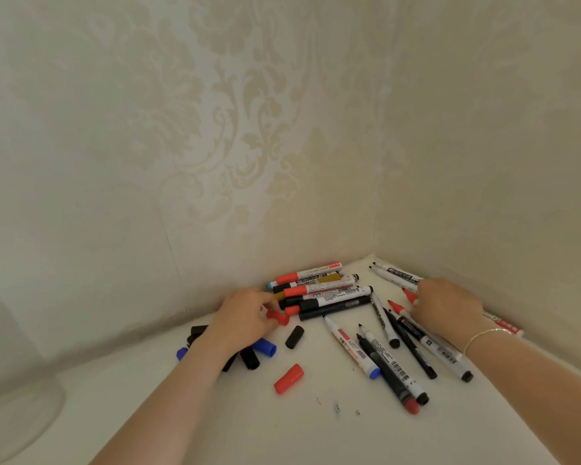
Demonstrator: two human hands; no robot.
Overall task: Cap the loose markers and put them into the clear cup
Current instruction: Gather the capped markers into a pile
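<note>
Among scattered markers (383,357), left hand (245,317) pinches red cap (277,317); right hand's (446,307) grip unclear

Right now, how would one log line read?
left hand: picks red cap | right hand: on red marker | cup: far left

Marker (329,292) labels too blurred

- One head-worn camera, looking forward and down from close above the white tabletop (316,427).
- It faces the corner of the cream damask-patterned walls (374,196); scattered markers lie just below that corner.
</note>
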